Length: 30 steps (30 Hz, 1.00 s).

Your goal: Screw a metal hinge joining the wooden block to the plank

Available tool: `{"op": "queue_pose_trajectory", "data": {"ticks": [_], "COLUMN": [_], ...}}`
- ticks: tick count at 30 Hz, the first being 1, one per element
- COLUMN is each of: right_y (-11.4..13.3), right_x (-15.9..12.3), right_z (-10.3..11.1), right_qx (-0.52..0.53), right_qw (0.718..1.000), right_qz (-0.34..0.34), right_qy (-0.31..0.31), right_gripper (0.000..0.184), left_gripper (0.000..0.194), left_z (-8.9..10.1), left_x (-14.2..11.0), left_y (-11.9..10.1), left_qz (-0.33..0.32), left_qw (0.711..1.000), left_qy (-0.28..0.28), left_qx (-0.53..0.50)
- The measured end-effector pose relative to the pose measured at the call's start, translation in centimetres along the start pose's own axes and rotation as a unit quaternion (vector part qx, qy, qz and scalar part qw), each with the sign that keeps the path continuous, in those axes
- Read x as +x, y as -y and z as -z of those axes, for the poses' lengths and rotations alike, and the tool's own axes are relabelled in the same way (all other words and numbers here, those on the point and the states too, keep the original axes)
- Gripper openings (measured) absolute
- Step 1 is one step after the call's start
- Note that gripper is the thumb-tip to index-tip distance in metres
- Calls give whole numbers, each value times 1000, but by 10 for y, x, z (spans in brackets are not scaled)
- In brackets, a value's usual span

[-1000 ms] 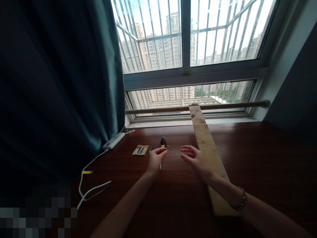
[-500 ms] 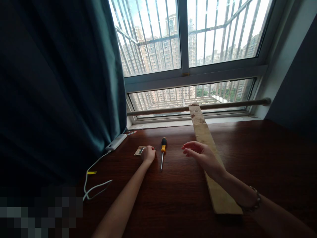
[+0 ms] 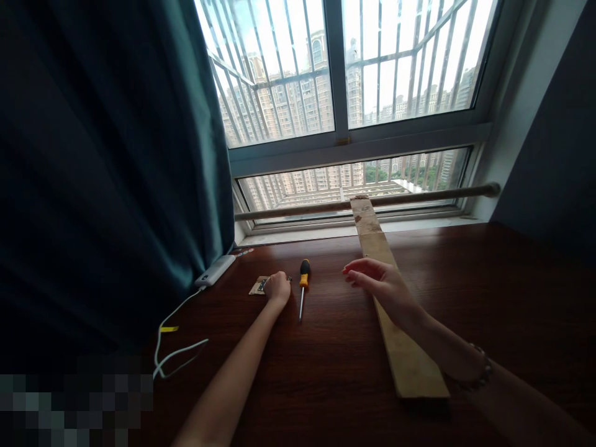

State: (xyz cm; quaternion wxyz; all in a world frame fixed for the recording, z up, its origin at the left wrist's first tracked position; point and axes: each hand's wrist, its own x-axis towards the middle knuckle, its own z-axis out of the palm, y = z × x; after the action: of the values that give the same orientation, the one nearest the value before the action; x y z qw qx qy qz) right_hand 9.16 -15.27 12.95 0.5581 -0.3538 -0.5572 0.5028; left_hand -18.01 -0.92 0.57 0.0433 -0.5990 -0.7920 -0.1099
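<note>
My left hand [image 3: 278, 288] is closed at the right side of a small flat tan packet [image 3: 257, 286] with dark bits on it. A tiny dark piece shows by its fingertips, too small to name. Just to the right lies a screwdriver [image 3: 304, 280] with a black and yellow handle, its shaft pointing toward me. My right hand [image 3: 379, 282] hovers over a long wooden board [image 3: 388, 323], thumb and fingertips drawn together. Whatever they may pinch is too small to see. The board's far end rests on a rail by the window.
A white power strip [image 3: 216, 271] with a white cable [image 3: 181, 352] lies at the left, below a dark blue curtain [image 3: 186, 155]. A round rail [image 3: 428, 195] crosses in front of the window. The dark red-brown tabletop [image 3: 488, 298] extends to the right.
The view has shifted slightly, so everything sits a little further left. My right thumb and fingertips have come closer together. My left hand stays by the packet, turned a little more closed.
</note>
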Motion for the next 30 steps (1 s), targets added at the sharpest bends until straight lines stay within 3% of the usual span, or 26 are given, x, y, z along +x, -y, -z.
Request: {"op": "queue_pose_trajectory", "data": {"ticks": [6,9,11,13,15,17,19,21,23,26,30], "right_y": [8,-11,-36,-63,-87,-100,-104,-101,-98,-98,-99], "right_x": [12,17,12,-2,-20,-38,-49,-54,-54,-52,-56], "right_z": [23,54,78,96,107,109,106,102,100,100,93], "right_qx": [9,-13,-37,-58,-56,-25,35,89,116,126,145], "right_qw": [999,990,976,959,949,953,965,967,967,965,962], "right_qz": [22,29,19,-23,-82,-135,-181,-201,-196,-197,-210], "right_qy": [-43,-135,-213,-277,-301,-269,-185,-126,-115,-116,-98], "right_gripper": [25,29,36,41,41,40,38,36,34,36,39], "left_gripper": [21,21,20,20,19,21,26,27,26,25,25], "left_z": [17,37,50,56,53,43,30,21,16,14,11], "left_x": [-8,-27,-47,-71,-96,-118,-135,-146,-152,-155,-157], "left_y": [-1,-10,-22,-41,-66,-94,-123,-150,-172,-191,-194], "left_qz": [-19,-75,-122,-147,-134,-90,8,95,131,168,205], "left_qw": [1000,992,972,936,877,805,745,682,622,600,634], "left_qy": [-8,-74,-89,-28,82,168,223,270,303,286,220], "left_qx": [-3,-74,-179,-318,-454,-562,-628,-674,-710,-728,-712]}}
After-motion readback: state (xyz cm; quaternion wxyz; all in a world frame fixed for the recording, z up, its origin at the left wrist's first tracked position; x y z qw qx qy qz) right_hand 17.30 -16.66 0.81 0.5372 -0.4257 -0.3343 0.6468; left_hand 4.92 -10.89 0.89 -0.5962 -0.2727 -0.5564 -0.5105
